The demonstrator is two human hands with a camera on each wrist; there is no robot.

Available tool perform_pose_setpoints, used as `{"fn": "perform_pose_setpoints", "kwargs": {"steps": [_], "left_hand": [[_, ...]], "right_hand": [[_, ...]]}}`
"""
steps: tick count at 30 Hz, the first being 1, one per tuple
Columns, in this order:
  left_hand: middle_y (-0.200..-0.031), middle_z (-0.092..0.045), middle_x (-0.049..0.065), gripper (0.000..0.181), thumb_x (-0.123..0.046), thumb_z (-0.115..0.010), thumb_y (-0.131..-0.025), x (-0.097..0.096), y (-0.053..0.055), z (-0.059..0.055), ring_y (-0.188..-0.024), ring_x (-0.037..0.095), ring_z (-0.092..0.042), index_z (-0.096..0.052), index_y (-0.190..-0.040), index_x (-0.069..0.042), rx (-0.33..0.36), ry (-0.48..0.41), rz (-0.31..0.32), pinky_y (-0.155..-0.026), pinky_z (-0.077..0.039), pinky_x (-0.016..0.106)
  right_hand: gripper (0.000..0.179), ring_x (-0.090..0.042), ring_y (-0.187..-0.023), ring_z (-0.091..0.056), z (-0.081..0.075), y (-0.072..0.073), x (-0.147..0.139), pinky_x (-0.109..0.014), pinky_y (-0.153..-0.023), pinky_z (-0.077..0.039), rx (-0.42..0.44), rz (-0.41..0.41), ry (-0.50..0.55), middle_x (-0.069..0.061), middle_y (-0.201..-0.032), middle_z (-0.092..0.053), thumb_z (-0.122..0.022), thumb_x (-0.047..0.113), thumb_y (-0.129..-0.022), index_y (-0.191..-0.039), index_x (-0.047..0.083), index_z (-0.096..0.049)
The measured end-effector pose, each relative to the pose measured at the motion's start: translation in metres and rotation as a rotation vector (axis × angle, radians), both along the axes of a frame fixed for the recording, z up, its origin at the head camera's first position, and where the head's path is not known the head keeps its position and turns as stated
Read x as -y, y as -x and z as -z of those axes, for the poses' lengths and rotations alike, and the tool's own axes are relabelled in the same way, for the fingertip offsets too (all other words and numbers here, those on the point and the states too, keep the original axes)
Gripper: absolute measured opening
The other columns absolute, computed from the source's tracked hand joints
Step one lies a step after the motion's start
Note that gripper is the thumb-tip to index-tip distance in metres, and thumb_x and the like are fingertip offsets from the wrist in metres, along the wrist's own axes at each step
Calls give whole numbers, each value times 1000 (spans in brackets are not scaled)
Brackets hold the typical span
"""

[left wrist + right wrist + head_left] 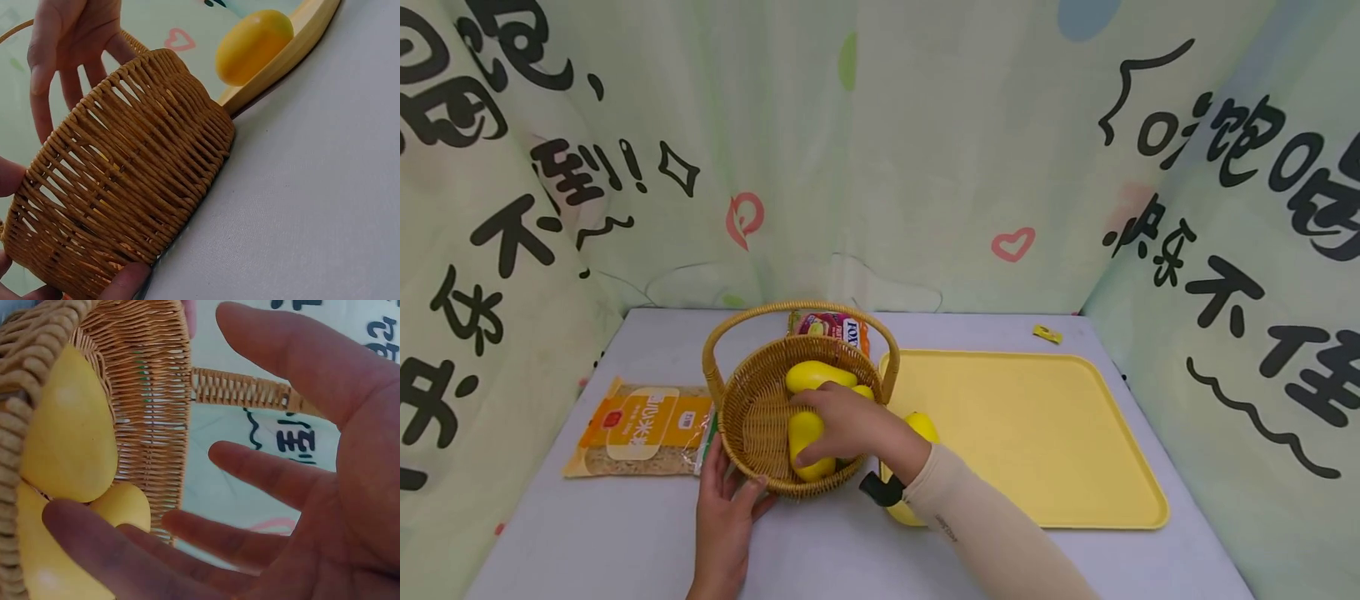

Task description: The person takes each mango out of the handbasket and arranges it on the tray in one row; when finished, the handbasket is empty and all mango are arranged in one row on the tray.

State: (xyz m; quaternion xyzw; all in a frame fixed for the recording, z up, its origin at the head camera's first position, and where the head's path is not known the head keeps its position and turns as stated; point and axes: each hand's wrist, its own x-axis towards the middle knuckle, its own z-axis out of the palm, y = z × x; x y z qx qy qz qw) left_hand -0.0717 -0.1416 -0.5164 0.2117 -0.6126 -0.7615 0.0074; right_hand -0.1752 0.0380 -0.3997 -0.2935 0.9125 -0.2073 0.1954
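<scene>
A woven wicker basket (760, 425) with an arched handle stands left of the yellow tray, holding several yellow mango-like fruits (818, 375). My left hand (727, 504) grips the basket's near left side, with a thumb (9, 177) by the rim and fingers lower on the wall in the left wrist view. Over the basket's right part is my right hand (850, 423), its fingers spread and apart in the right wrist view, above the fruits (72, 428). One fingertip overlaps a fruit there; contact cannot be told. Another yellow fruit (254, 47) rests on the tray.
The yellow tray (1022, 433) covers the table's right side, with two fruits partly behind my right arm. A bag of grain (651, 429) lies left of the basket. Behind it sits a purple-red packet (831, 326); a small yellow packet (1047, 334) lies beyond the tray. Printed curtains enclose the table.
</scene>
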Motion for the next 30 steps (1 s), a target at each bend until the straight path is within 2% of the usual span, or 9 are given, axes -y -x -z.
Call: {"fn": "perform_pose_setpoints", "kwargs": {"steps": [7, 12, 19, 25, 30], "left_hand": [[-179, -9, -10, 97, -2, -56, -100, 0, 0, 1, -153, 26, -36, -6, -168, -48, 10, -6, 2, -94, -63, 38], [-179, -9, -9, 97, -2, -56, -99, 0, 0, 0, -154, 27, -35, -6, -168, -48, 17, 0, 0, -94, -63, 39], [-180, -8, -4, 96, -2, -56, -100, 0, 0, 0, -155, 32, -34, -5, -169, -46, 6, -2, 1, -95, -63, 41], [-179, -9, -7, 97, -2, -56, -100, 0, -1, 1, -154, 29, -36, -5, -169, -47, 10, 7, 5, -95, -63, 39], [-180, -6, -5, 97, -3, -56, -101, 1, -1, 1, -155, 33, -34, -2, -169, -45, -12, 5, 13, -95, -63, 40]], "right_hand": [[73, -19, -130, -58, 9, 7, 17, -34, -109, -53, 5, -49, -74, -4, -149, -62, -91, 32, -82, -148, 22, -62], [68, -20, -130, -60, 17, 9, 28, -35, -110, -53, -6, -86, -120, -6, -152, -60, -87, 30, -85, -148, 21, -62], [71, -14, -108, -54, 27, 9, 33, -28, -92, -53, 33, -78, -226, -5, -138, -64, -92, 33, -79, -144, 26, -66], [66, -13, -105, -53, 31, 11, 33, -25, -88, -51, 33, -106, -272, -5, -134, -64, -93, 34, -77, -139, 24, -70], [65, -13, -103, -52, 31, 12, 33, -25, -84, -50, 42, -99, -279, -5, -132, -62, -92, 30, -77, -138, 24, -70]]}}
